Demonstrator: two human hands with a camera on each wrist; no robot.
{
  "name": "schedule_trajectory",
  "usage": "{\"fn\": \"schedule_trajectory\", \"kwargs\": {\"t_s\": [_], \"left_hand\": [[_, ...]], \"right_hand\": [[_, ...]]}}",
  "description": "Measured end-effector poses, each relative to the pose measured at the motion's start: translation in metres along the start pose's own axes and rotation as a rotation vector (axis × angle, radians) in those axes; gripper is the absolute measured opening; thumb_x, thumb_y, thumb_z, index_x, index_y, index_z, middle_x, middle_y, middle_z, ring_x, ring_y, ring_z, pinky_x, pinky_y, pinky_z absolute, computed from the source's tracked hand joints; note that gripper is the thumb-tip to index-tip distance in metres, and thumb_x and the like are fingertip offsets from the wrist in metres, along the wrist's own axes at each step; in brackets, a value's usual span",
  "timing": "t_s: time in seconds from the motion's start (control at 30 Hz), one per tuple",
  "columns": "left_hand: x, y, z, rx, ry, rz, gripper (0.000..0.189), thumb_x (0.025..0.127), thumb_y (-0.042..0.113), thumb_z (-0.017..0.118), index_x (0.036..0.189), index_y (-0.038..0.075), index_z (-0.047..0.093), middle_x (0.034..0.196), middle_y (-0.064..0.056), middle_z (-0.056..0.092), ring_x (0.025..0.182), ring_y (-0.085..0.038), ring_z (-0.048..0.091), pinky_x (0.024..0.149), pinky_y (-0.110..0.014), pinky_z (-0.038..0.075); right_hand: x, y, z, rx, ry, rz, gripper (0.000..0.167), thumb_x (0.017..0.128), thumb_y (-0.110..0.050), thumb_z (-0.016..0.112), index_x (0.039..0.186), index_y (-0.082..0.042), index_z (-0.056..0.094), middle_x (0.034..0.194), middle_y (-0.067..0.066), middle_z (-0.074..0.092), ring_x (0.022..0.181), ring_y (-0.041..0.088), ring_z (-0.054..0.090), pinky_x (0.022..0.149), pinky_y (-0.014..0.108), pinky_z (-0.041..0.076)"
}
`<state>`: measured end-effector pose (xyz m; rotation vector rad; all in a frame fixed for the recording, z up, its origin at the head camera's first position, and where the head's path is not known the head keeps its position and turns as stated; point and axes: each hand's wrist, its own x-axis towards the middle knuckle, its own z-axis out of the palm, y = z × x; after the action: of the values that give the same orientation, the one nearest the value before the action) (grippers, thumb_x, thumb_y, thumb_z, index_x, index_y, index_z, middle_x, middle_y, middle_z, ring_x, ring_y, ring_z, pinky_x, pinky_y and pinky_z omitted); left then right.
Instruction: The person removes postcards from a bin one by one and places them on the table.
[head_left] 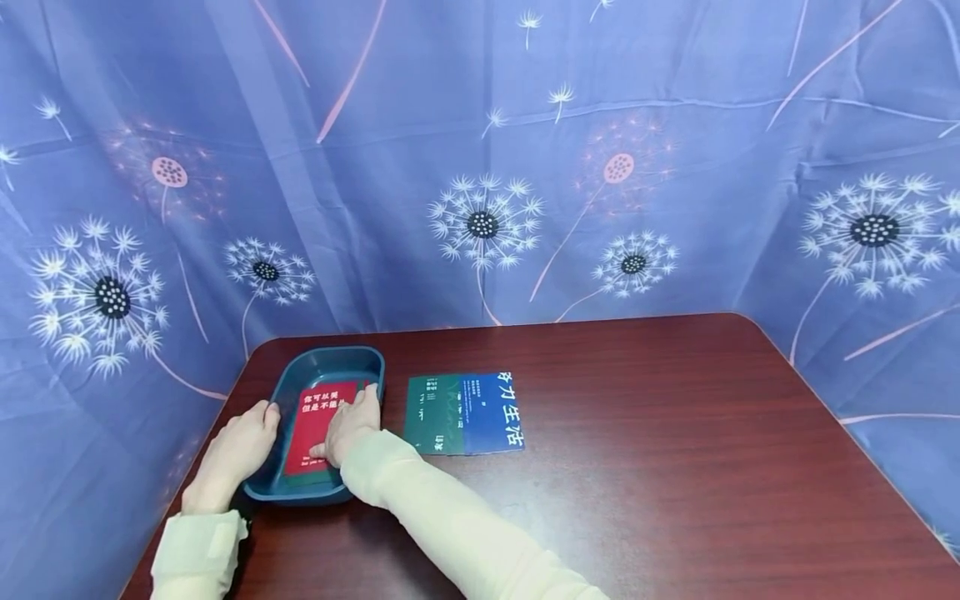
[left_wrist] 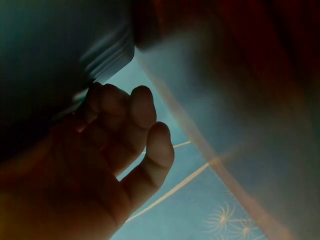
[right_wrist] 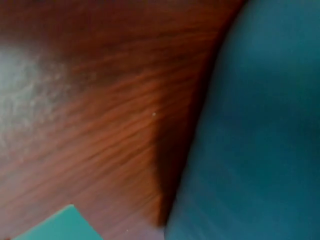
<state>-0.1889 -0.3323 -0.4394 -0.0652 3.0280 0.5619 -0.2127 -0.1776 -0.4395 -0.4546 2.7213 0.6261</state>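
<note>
Cropped sleeves [head_left: 450, 512], partly hidden red book [head_left: 310, 425]

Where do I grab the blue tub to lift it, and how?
Best guess: hold the blue tub by its rim on both long sides, coming from left and right. It sits upright, longer than wide, with walls rising above the table, and the left hand holds the left rim.

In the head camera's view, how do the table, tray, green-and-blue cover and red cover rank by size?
Largest to smallest:
1. Table
2. Tray
3. Green-and-blue cover
4. Red cover, partly hidden by the right hand
</note>
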Motion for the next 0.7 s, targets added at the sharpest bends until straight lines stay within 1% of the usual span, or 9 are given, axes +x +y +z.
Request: {"fn": "schedule_trajectory", "kwargs": {"t_s": [0.13,0.23,0.3,0.37,0.47,0.53,0.6,0.7], "left_hand": [[-0.0005,-0.0011,0.0012,0.002,-0.001,-0.007,0.049,0.106,0.036,0.028,0.119,-0.005,0.051,0.105,-0.034,0.058,0.086,-0.044,0.06,0.076,-0.063,0.047],[-0.0013,-0.0023,0.0014,0.006,0.001,-0.01,0.05,0.106,0.037,0.027,0.119,-0.005,0.051,0.108,-0.036,0.057,0.091,-0.048,0.059,0.077,-0.063,0.046],[-0.0015,-0.0033,0.0008,0.009,0.0,-0.011,0.05,0.106,0.037,0.027,0.119,-0.005,0.051,0.11,-0.037,0.056,0.093,-0.049,0.059,0.077,-0.064,0.046],[-0.0015,-0.004,-0.0001,0.011,0.004,-0.009,0.05,0.106,0.037,0.026,0.119,-0.005,0.051,0.11,-0.037,0.056,0.093,-0.05,0.059,0.077,-0.064,0.046],[-0.0014,-0.0042,-0.0014,0.015,0.015,0.003,0.049,0.106,0.035,0.027,0.118,-0.005,0.052,0.11,-0.037,0.056,0.093,-0.051,0.059,0.076,-0.064,0.046],[-0.001,-0.0033,-0.0017,0.015,0.016,0.006,0.049,0.106,0.036,0.027,0.118,-0.005,0.052,0.11,-0.037,0.056,0.093,-0.051,0.059,0.076,-0.064,0.046],[-0.0004,-0.002,-0.0015,0.012,0.014,0.01,0.05,0.106,0.037,0.027,0.119,-0.005,0.052,0.111,-0.037,0.056,0.093,-0.051,0.058,0.076,-0.064,0.046],[-0.0005,-0.0014,-0.0005,0.005,0.009,0.013,0.052,0.106,0.038,0.026,0.12,-0.005,0.052,0.112,-0.037,0.056,0.095,-0.051,0.058,0.076,-0.064,0.045]], "right_hand": [[0.0009,0.002,0.0038,0.019,0.012,-0.018,0.077,0.081,-0.086,0.029,0.148,-0.048,0.031,0.15,-0.024,0.035,0.141,0.013,0.028,0.114,0.044,0.01],[0.003,0.0027,0.0073,0.055,0.062,-0.036,0.079,0.081,-0.083,0.036,0.149,-0.042,0.034,0.146,-0.021,0.042,0.135,0.015,0.038,0.112,0.043,0.014],[0.0033,0.0032,0.0082,0.101,0.104,-0.045,0.081,0.081,-0.08,0.043,0.149,-0.037,0.037,0.14,-0.02,0.048,0.131,0.016,0.043,0.111,0.042,0.015],[0.0033,0.0036,0.0082,0.146,0.14,-0.051,0.084,0.08,-0.078,0.05,0.15,-0.032,0.037,0.136,-0.019,0.053,0.127,0.016,0.047,0.11,0.041,0.016],[0.0024,0.0042,0.0076,0.198,0.173,-0.048,0.09,0.078,-0.079,0.051,0.151,-0.029,0.034,0.13,-0.017,0.058,0.125,0.014,0.05,0.11,0.041,0.016],[0.0014,0.0048,0.0073,0.189,0.175,-0.031,0.098,0.074,-0.085,0.048,0.153,-0.029,0.03,0.132,-0.015,0.058,0.125,0.012,0.05,0.109,0.04,0.017],[0.0003,0.0054,0.0076,0.155,0.171,-0.015,0.107,0.069,-0.09,0.044,0.154,-0.029,0.025,0.135,-0.012,0.056,0.125,0.01,0.048,0.109,0.041,0.019],[-0.0018,0.0062,0.0078,0.109,0.175,-0.011,0.117,0.061,-0.093,0.047,0.156,-0.028,0.021,0.137,-0.01,0.052,0.123,0.01,0.045,0.106,0.041,0.022]]}}
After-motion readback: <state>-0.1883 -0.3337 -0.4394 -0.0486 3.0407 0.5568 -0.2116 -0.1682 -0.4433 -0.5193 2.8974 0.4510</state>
